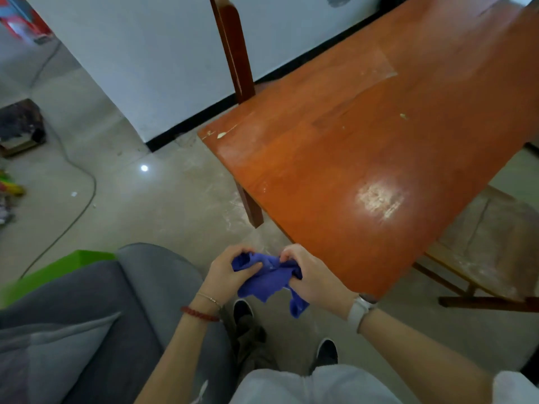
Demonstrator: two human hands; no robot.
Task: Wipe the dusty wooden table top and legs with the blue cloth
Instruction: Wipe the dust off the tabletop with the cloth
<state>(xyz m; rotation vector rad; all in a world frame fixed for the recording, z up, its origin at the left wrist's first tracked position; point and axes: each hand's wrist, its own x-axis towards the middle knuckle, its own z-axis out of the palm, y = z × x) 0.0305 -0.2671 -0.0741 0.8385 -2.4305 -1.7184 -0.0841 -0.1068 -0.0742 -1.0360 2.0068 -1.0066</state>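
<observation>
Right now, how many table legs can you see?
1. A single table leg shows under the near left edge of the wooden table, standing on the floor. The tabletop likely hides the other legs from this view.

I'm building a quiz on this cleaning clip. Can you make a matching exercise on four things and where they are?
Things:
1. crumpled blue cloth
2. orange-brown wooden table top
3. white wristwatch
4. red bead bracelet

Places:
A. on the right wrist
B. on the left wrist
C. held in both hands
D. ahead of the hands, bearing pale smudges

Pairs: 1-C, 2-D, 3-A, 4-B
</observation>
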